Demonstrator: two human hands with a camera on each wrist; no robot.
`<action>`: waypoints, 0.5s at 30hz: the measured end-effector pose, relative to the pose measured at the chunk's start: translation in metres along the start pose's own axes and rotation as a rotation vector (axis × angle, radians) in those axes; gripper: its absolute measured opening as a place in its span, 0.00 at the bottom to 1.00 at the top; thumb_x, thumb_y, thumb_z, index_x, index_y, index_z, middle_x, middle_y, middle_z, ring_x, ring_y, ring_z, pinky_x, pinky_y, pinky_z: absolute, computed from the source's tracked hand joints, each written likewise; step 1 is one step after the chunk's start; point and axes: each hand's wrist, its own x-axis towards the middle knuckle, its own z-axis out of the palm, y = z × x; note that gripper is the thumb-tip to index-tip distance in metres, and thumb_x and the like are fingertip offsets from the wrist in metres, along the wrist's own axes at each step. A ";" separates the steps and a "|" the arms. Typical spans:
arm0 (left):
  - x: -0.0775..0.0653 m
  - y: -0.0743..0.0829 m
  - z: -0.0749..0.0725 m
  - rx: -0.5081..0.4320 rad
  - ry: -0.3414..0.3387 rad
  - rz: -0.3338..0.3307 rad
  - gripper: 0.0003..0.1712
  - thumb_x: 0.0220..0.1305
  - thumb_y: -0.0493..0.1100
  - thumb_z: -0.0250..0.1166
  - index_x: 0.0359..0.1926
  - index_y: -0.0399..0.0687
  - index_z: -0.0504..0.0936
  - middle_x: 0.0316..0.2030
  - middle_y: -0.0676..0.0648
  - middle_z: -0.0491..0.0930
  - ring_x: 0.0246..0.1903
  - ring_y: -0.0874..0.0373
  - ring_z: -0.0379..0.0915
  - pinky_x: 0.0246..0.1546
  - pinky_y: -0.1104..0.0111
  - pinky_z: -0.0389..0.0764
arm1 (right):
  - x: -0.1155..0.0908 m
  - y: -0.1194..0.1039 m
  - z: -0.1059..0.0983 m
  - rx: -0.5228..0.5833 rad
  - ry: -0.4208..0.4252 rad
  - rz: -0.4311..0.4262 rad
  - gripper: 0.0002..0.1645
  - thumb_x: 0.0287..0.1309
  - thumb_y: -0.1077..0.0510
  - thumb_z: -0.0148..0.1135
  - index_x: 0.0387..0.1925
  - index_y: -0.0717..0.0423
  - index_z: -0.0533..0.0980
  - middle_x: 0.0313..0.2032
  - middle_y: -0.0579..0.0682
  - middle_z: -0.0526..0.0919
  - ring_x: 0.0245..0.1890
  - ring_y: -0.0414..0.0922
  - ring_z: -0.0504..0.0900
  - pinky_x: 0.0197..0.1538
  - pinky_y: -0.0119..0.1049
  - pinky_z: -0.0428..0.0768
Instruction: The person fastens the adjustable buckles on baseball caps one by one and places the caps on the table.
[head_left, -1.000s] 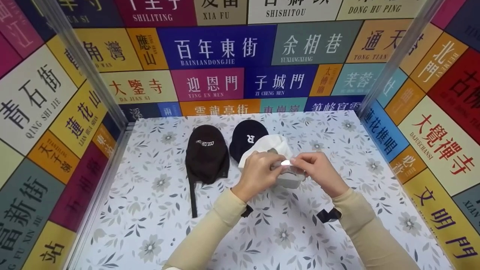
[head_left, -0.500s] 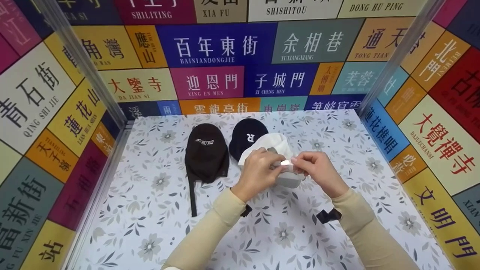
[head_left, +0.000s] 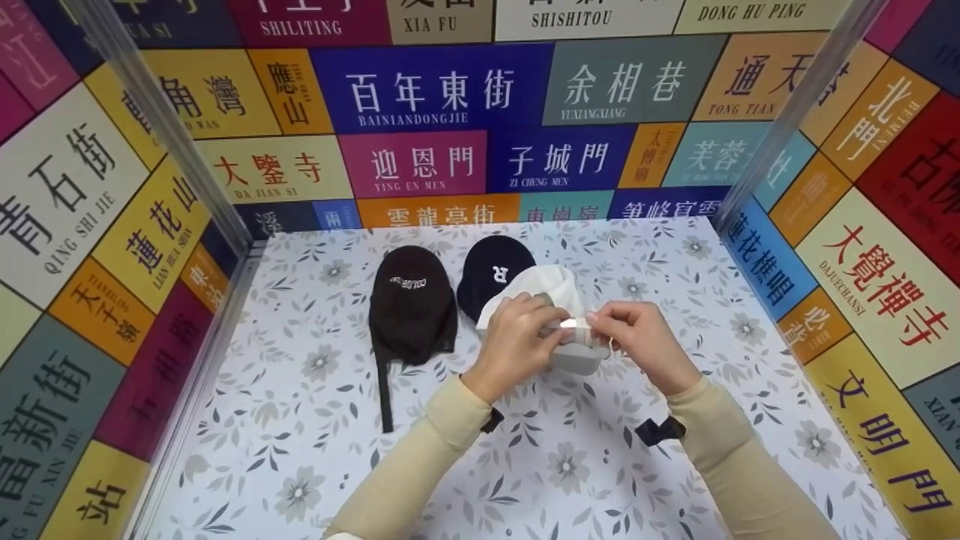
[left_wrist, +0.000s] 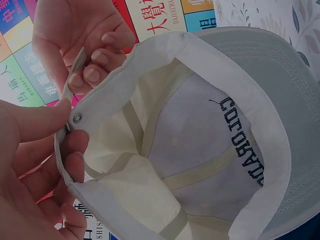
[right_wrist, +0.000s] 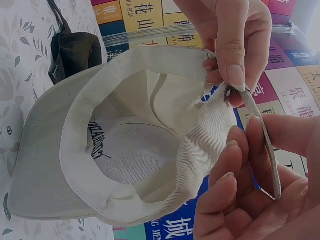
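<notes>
A white baseball cap point(head_left: 551, 285) is held upside down, its grey-white brim point(left_wrist: 280, 100) pointing away from the hands and its inside showing dark stitched letters point(left_wrist: 240, 135). At the back of the cap my left hand point(head_left: 517, 341) pinches the adjusting strap near a small metal fastener point(right_wrist: 228, 93) between thumb and fingers. My right hand point(head_left: 637, 337) pinches the same strap point(right_wrist: 265, 145) farther along, near its free end. A metal eyelet point(left_wrist: 77, 118) shows on the cap's back edge in the left wrist view.
A black cap point(head_left: 487, 270) with a white R lies behind the white one. To its left lies a dark brown cap point(head_left: 412, 307) with a long strap point(head_left: 385, 397). The table point(head_left: 300, 442) has a floral cover, with sign-printed walls point(head_left: 435, 90) on several sides.
My right hand has shifted slightly to the right along the strap, and a bit more of the strap shows between the hands. My left hand keeps nearly the same place. The other caps lie still.
</notes>
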 end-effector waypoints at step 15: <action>0.000 0.000 0.003 -0.020 0.030 0.026 0.08 0.54 0.45 0.77 0.36 0.51 0.89 0.29 0.57 0.80 0.30 0.58 0.74 0.31 0.63 0.69 | -0.006 -0.009 -0.003 -0.048 -0.009 -0.025 0.18 0.69 0.59 0.62 0.27 0.69 0.79 0.26 0.69 0.77 0.23 0.43 0.72 0.27 0.33 0.72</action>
